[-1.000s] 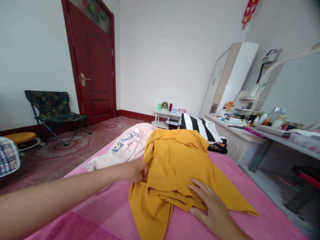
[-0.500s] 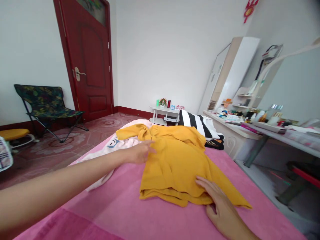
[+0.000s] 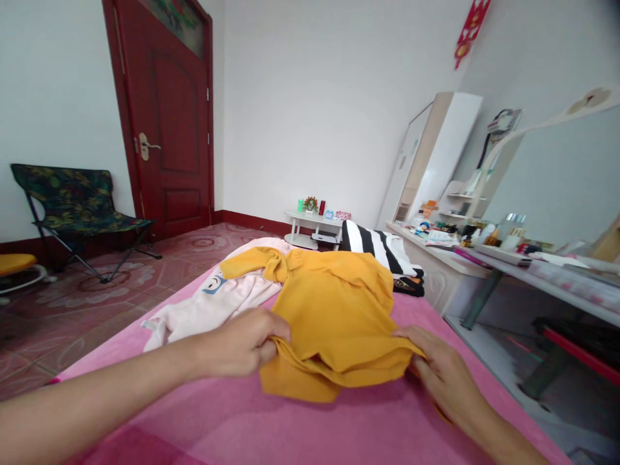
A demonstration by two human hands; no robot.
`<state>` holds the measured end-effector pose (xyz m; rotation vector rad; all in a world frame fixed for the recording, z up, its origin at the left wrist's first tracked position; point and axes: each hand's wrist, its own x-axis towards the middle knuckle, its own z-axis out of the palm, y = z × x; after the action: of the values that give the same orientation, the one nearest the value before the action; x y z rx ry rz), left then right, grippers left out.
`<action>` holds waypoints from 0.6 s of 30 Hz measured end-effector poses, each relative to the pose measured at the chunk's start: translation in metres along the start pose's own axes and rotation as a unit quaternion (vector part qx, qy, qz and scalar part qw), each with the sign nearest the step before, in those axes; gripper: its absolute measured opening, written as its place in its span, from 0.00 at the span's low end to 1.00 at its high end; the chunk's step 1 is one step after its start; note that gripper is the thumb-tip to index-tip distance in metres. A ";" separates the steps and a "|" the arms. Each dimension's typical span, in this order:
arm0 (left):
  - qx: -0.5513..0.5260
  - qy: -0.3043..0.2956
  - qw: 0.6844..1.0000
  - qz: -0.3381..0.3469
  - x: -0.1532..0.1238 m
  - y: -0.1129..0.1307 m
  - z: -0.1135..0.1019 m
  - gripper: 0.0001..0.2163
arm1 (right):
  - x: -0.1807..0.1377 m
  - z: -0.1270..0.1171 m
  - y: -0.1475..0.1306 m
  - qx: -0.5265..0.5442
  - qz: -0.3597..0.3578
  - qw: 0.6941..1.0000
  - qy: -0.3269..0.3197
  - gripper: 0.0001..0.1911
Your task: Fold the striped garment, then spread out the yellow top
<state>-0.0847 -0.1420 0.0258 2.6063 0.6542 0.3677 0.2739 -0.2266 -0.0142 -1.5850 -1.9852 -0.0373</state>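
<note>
A mustard-yellow long-sleeved top point(image 3: 334, 303) lies spread on the pink bed cover point(image 3: 387, 426), its hem towards me. My left hand point(image 3: 247, 342) pinches the hem at its left corner. At the right corner my right hand point(image 3: 443, 368) grips the same hem between thumb and fingers. Between the hands the front layer is lifted off the back layer, leaving a gap at the hem. One sleeve lies bunched at the far left; the other is mostly hidden near my right hand. A pale pink garment point(image 3: 232, 300) with a blue print lies partly under the top.
Folded black-and-white striped clothing point(image 3: 378, 245) is stacked at the bed's far right. A dressing table point(image 3: 533, 265) crowded with bottles runs along the right. A camouflage folding chair point(image 3: 82, 200) and a yellow stool point(image 3: 17, 263) stand left, near a red door point(image 3: 169, 129). A small white table point(image 3: 314, 223) is behind.
My left hand has come down from the top's left side to its hem and closed on it. My right hand, flat before, now grips the hem. The front hem has risen.
</note>
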 end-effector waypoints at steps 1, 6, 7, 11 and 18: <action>-0.024 0.000 1.000 -0.011 -0.006 0.006 -0.013 0.14 | -0.001 -0.010 -0.011 0.018 0.002 1.000 -0.004 0.23; -0.141 -0.149 0.978 -0.031 -0.033 0.026 -0.037 0.18 | -0.022 -0.038 -0.061 0.122 0.071 0.977 -0.160 0.18; -0.145 -0.195 0.970 -0.029 -0.036 0.026 -0.032 0.18 | -0.027 -0.039 -0.066 0.148 0.092 0.963 -0.206 0.17; -0.154 -0.382 0.907 -0.085 -0.034 0.019 -0.003 0.14 | -0.035 -0.042 -0.049 0.269 0.153 0.868 -0.388 0.23; -0.099 -0.191 0.976 -0.019 0.044 -0.011 0.022 0.12 | 0.000 -0.005 0.057 0.200 0.312 0.924 -0.095 0.20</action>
<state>-0.0440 -0.1189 0.0076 2.3768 0.5028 -0.0791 0.3270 -0.2126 -0.0290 -1.9021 -1.4007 0.7483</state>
